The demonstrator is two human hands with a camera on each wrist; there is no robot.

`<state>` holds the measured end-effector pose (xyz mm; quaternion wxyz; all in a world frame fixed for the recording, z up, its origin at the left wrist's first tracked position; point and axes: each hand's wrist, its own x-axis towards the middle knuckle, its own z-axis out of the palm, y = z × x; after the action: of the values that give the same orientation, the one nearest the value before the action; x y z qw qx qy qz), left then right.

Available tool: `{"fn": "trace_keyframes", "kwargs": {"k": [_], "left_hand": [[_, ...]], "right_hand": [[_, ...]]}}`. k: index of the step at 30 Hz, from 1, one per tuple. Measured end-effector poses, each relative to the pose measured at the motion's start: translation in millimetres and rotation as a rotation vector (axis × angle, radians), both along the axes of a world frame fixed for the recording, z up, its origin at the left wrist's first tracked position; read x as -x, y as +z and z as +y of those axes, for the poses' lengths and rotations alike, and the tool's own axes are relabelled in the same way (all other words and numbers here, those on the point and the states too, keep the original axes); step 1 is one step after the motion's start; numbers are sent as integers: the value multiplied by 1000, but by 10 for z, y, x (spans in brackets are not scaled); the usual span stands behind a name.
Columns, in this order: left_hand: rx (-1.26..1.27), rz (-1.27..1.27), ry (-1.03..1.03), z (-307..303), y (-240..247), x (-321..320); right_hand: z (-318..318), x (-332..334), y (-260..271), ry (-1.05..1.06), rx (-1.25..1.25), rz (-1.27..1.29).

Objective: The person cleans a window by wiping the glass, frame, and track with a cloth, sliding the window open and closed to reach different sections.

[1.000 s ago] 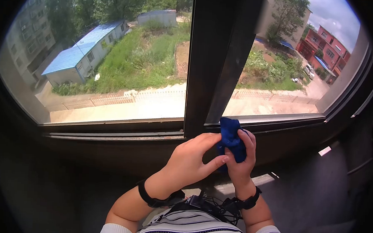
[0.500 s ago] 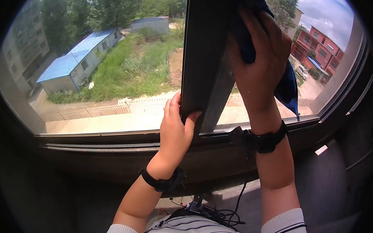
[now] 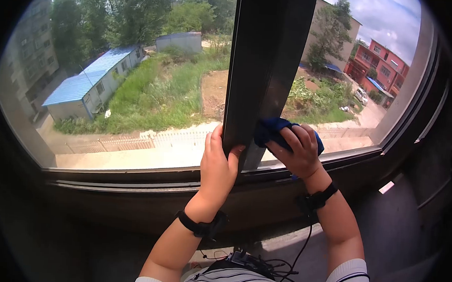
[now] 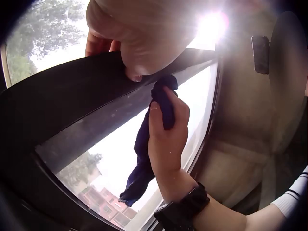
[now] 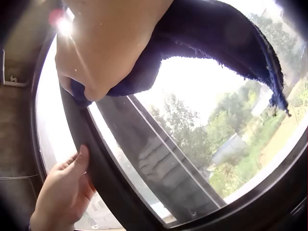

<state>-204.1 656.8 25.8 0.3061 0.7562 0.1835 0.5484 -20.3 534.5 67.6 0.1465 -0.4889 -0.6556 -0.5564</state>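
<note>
A dark vertical window frame (image 3: 266,66) stands between two glass panes. My left hand (image 3: 220,158) grips its lower edge, fingers on the left side and thumb on the front. My right hand (image 3: 296,149) holds a bunched blue cloth (image 3: 269,129) and presses it against the right side of the frame, just above the sill. In the left wrist view the blue cloth (image 4: 143,154) hangs down from the right hand (image 4: 166,139) against the frame (image 4: 72,113). The right wrist view shows the cloth (image 5: 216,33) under the palm and the left hand (image 5: 62,192) on the frame (image 5: 144,159).
The dark window sill (image 3: 132,179) and lower rail run below both hands. Outside the glass lie a blue-roofed building (image 3: 91,78), grass and red buildings (image 3: 381,60). The window's right jamb (image 3: 418,90) curves down at the far right. Cables hang at my chest (image 3: 260,263).
One second ago both hands held the cloth below the sill. The left hand then took hold of the frame. The right hand went high up the frame with the cloth and has now come down.
</note>
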Motion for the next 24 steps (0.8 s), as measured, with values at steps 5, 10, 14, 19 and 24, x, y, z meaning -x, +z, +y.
{"fn": "trace_keyframes", "kwargs": {"k": [5, 10, 14, 19, 24], "left_hand": [[3, -6, -13, -28, 42, 20], [-23, 13, 13, -14, 11, 21], [-58, 22, 26, -11, 21, 13], [-59, 8, 48, -21, -7, 0], [-21, 29, 24, -37, 42, 35]], "right_hand": [[505, 75, 2013, 97, -434, 181], [306, 600, 2172, -19, -187, 241], [432, 399, 991, 60, -374, 242], [69, 295, -613, 46, 36, 299], [-134, 80, -871, 22, 258, 80]]}}
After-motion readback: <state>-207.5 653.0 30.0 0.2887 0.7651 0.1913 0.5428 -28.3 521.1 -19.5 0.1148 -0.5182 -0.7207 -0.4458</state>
